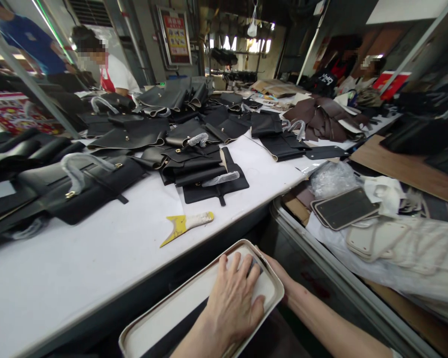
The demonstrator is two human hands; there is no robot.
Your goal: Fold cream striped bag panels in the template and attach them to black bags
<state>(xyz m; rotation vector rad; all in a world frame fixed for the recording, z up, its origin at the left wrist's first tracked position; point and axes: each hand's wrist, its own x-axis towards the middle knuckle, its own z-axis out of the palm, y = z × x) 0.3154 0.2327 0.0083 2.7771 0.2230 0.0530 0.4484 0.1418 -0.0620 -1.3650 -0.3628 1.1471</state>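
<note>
I hold a flat cream-coloured panel with rounded corners (171, 311) just below the near edge of the white table (97, 258). My left hand (233, 296) lies flat on top of the panel, fingers spread. My right hand (280, 276) grips the panel's far right edge from behind; only part of its fingers shows. A yellow-bladed scraper with a white wrapped handle (184, 224) lies on the table just beyond the panel.
Several black leather bag pieces (194, 164) are heaped across the table, brown ones (321, 119) at the far right. A bin at right holds grey and cream panels (343, 209). Two people sit at the far side.
</note>
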